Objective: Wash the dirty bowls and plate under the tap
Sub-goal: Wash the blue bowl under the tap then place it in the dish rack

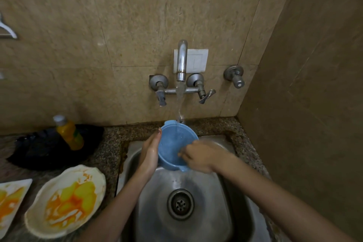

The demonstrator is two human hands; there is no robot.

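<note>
I cradle the blue bowl (pixel 176 146) in my left hand (pixel 149 153) over the sink (pixel 196 202), tilted under the tap (pixel 181 61) so water runs through, while my right hand (pixel 200 156), fingers loosely spread, rubs its inside.

Matt blue plastic bowl (pixel 176 143), wet and smooth, gripped over the brushed steel sink (pixel 196 198). Above the grip, a dull chrome tap (pixel 181 61) on polished stone wall tiles (pixel 117 25). Left of it, speckled granite counter (pixel 110 155), glossy stained plate (pixel 66 200).
</note>
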